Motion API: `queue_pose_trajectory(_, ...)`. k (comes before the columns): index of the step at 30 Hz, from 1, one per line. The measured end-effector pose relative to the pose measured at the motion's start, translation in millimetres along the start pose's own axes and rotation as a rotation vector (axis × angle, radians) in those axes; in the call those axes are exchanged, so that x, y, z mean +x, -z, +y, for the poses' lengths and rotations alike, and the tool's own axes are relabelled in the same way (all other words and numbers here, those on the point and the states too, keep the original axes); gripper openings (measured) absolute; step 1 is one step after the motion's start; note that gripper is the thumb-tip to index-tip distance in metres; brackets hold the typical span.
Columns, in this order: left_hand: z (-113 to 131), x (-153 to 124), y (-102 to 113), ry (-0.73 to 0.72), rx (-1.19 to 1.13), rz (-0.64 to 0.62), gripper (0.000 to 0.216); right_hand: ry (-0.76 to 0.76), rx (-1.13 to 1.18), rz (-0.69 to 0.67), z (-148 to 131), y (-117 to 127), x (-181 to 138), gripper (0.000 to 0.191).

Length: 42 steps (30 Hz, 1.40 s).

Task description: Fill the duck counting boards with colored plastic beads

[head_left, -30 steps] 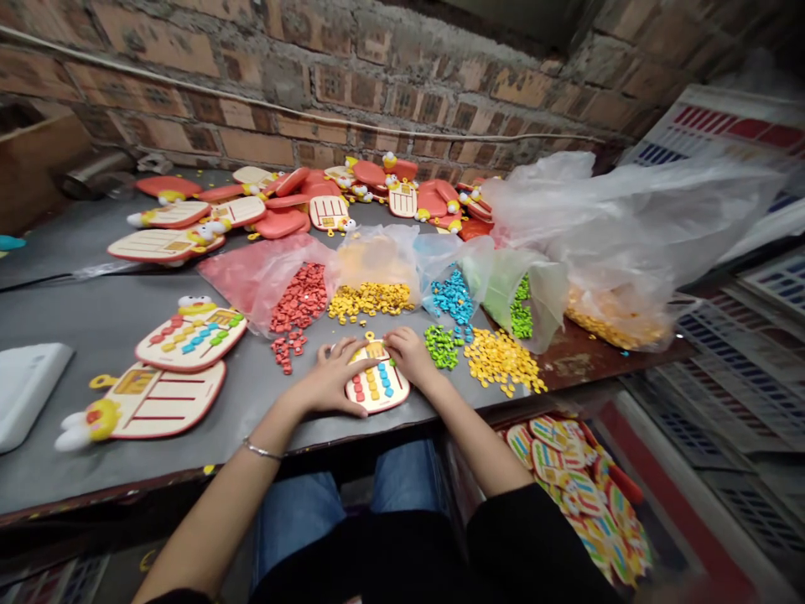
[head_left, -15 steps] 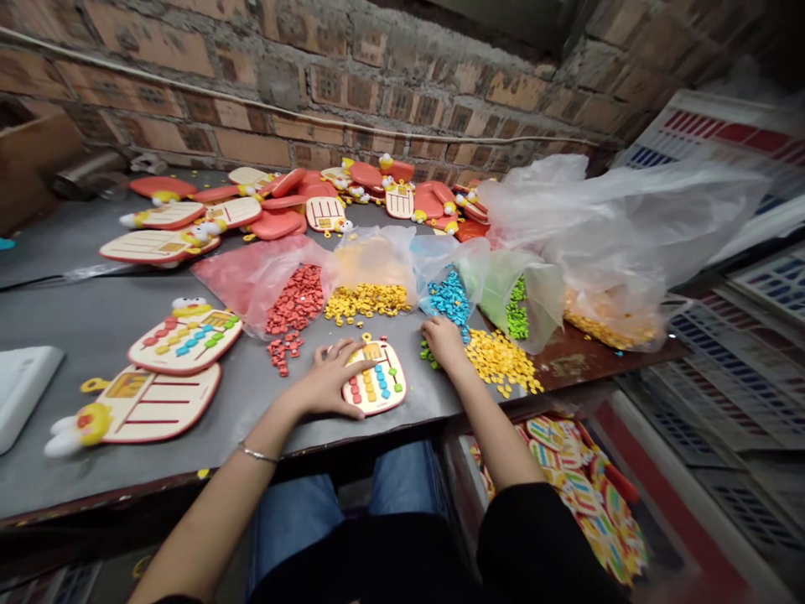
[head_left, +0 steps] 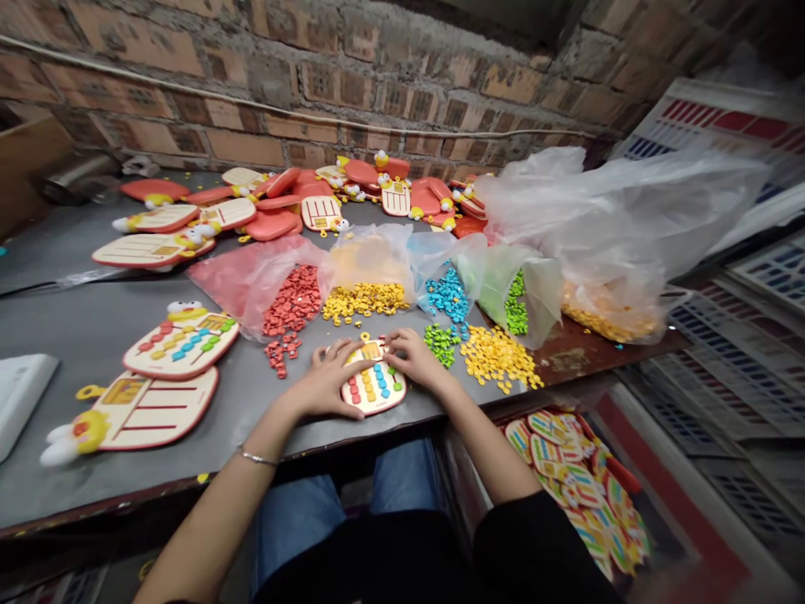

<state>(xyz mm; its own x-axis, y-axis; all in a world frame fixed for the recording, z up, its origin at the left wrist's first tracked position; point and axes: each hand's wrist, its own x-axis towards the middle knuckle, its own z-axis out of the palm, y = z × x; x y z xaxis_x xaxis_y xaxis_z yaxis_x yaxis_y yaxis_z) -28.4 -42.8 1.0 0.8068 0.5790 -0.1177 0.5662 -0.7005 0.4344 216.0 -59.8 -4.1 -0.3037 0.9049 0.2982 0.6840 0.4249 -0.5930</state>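
Observation:
A small cream toy board (head_left: 371,393) with a red rim lies flat near the table's front edge. Red, yellow, blue and green beads sit in rows along its slots. My left hand (head_left: 327,379) grips it from the left, thumb across its face and fingers around the far side. With fingertips pinched together, my right hand (head_left: 415,359) touches the board's upper right part, by the green row; whatever is between them is hidden. Just right of that hand lies a pile of green beads (head_left: 442,344), and beyond it yellow beads (head_left: 500,356).
Bags of red beads (head_left: 294,298), yellow beads (head_left: 365,300), blue beads (head_left: 448,292) and green beads (head_left: 516,306) lie behind. A filled board (head_left: 182,342) overlaps a bare-slotted one (head_left: 157,409) at left. More boards (head_left: 277,222) are heaped by the brick wall. A bin (head_left: 679,503) stands lower right.
My right hand has moved left from the green bead pile to the toy board, uncovering the pile. My left hand keeps its hold on the board.

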Motion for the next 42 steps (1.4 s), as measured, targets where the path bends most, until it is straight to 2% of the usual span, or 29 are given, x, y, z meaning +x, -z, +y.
queue_pose_trajectory(2,0,0,0,-0.003,-0.003,0.004,0.099,-0.041,-0.008,0.046,11,14,-3,0.008)
queue_pose_trajectory(5,1,0,1,-0.001,-0.007,0.000,0.098,-0.189,-0.223,0.185,40,30,-2,0.014)
queue_pose_trajectory(7,1,0,2,0.003,-0.008,-0.007,0.098,-0.283,-0.366,0.186,58,35,1,0.018)
queue_pose_trajectory(10,2,0,3,0.006,-0.008,-0.013,0.097,-0.340,-0.395,0.133,71,36,5,0.022)
queue_pose_trajectory(13,2,-1,3,-0.001,-0.010,-0.013,0.096,-0.294,-0.253,0.184,63,31,7,0.018)
queue_pose_trajectory(15,1,-1,3,-0.006,-0.015,-0.009,0.097,-0.265,-0.064,0.216,51,22,8,0.012)
queue_pose_trajectory(18,1,-1,2,0.000,-0.023,-0.002,0.097,-0.261,0.288,0.129,33,2,11,0.007)
queue_pose_trajectory(20,1,-1,2,0.007,-0.024,-0.001,0.098,-0.269,0.425,0.038,25,-11,16,0.006)
queue_pose_trajectory(22,2,0,3,0.009,-0.022,-0.001,0.098,-0.280,0.420,0.006,20,-19,21,0.005)
queue_pose_trajectory(25,2,0,3,0.008,-0.011,-0.007,0.098,-0.275,0.278,0.056,15,-22,25,0.006)
queue_pose_trajectory(28,2,-1,2,0.011,0.001,-0.013,0.096,-0.248,0.191,0.066,6,-15,19,0.010)
queue_pose_trajectory(32,0,0,1,-0.002,-0.001,0.003,0.095,-0.194,0.231,-0.050,-5,3,-10,0.006)
queue_pose_trajectory(34,-1,0,0,0.002,0.001,0.004,0.096,-0.212,0.253,0.025,-1,16,-31,0.007)
queue_pose_trajectory(39,-1,1,0,0.014,0.020,-0.007,0.094,-0.384,0.049,0.452,42,56,-83,0.014)
queue_pose_trajectory(42,1,1,1,0.017,0.024,-0.003,0.093,-0.490,-0.162,0.505,71,70,-97,0.014)
